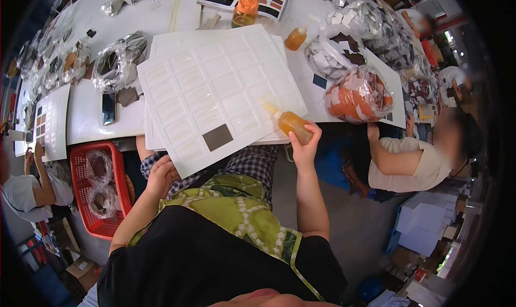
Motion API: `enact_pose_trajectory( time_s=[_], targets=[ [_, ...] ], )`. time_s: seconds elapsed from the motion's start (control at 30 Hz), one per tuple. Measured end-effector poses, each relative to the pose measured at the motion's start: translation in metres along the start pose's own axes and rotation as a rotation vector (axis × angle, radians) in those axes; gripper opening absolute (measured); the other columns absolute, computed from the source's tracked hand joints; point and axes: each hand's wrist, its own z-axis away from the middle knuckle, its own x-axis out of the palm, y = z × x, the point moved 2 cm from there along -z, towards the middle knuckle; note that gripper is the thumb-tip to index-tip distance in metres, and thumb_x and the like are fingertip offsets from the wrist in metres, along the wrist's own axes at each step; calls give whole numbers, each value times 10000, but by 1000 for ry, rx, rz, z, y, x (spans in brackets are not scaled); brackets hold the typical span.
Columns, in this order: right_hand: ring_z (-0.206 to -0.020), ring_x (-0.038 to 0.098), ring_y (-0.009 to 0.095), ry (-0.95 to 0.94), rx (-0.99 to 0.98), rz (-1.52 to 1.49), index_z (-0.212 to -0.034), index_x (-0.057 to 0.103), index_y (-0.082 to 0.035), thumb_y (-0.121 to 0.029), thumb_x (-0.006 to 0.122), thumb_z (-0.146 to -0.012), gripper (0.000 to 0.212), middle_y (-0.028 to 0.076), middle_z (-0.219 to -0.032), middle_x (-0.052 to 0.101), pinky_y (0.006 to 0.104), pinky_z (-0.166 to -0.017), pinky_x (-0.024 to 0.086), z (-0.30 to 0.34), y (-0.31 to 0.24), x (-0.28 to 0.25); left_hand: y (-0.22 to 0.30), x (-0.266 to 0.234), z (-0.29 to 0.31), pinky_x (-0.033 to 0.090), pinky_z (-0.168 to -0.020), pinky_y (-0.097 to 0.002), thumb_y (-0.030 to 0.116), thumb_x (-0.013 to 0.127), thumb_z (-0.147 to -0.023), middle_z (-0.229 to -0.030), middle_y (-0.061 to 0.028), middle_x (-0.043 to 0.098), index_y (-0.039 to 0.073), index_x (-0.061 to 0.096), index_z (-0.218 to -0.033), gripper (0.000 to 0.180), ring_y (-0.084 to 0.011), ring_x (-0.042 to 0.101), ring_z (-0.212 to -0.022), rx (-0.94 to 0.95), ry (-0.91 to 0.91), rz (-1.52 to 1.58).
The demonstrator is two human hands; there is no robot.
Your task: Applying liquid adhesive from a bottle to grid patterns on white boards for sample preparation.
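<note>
My right hand (304,141) is closed around a squeeze bottle (293,126) of amber liquid. The bottle is tilted, its yellowish nozzle over a white board (226,81) with a grid of rectangular frames. Shiny streaks show inside several frames. One dark brown swatch (217,138) fills a frame near the board's lower edge. My left hand (163,176), fingers curled, is at the board's lower left corner; whether it grips anything is hidden. The board lies at an angle on other white boards (153,129), its near corner sticking out past the table edge over my lap.
Two more amber bottles, one orange-topped (244,16) and one small (295,38), stand behind the board. Bags of swatches, including an orange one (357,98), crowd the right. A phone (108,109) lies left. A red basket (95,191) is beside me; co-workers sit at both sides.
</note>
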Motion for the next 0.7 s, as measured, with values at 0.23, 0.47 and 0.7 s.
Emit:
enact_pose_trajectory(
  time_s=[0.23, 0.47, 0.7],
  targets=[
    [-1115, 427, 247, 111, 165, -126, -1117, 380, -74, -31, 701, -770, 474, 150, -1174, 407, 352, -963, 364, -15, 9, 13, 2, 2, 0, 442, -634, -242, 115, 373, -912, -870, -33, 603, -5, 501, -1155, 300, -103, 544, -691, 6, -54, 4],
    [-1036, 480, 253, 74, 232, -146, -1101, 391, -82, -24, 686, -782, 438, 130, -1149, 433, 359, -867, 438, -8, -11, 23, -3, -6, -5, 434, -616, -225, 108, 415, -931, -811, -28, 607, -1, 528, -1127, 251, -92, 539, -648, 8, -75, -26],
    [-1032, 501, 209, 129, 548, -572, -1133, 369, -103, 27, 656, -794, 463, 94, -1145, 449, 330, -818, 479, 14, -16, 13, -7, -1, -6, 494, -719, -260, 106, 418, -938, -912, -85, 647, -13, 519, -1147, 260, -149, 631, -802, 7, -130, -306]
  ],
)
